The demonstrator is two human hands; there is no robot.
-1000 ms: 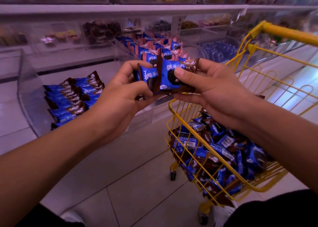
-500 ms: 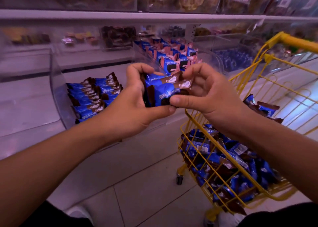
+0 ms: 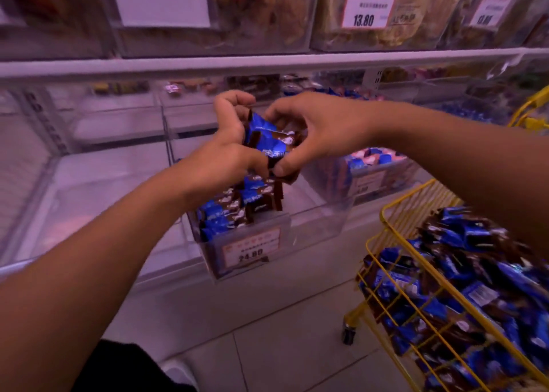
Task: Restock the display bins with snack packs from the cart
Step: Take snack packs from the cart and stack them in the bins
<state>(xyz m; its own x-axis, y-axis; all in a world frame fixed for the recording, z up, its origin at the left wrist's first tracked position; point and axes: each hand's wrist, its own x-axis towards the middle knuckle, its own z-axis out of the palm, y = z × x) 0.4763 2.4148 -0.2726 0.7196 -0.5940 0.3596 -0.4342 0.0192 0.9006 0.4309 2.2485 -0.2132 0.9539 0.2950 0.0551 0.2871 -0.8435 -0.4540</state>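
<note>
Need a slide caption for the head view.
Both hands hold blue snack packs above a clear bin; yellow cart at right.

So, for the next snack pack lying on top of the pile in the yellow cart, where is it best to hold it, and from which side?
Probably from above, since the yellow cart is open at the top and its wire walls block the sides. Take a top pack of the pile of packs across its flat middle, fingers on the two long edges. The crimped brown ends are thin and may slip. The picture is blurred there, so exact poses are unclear.
</note>
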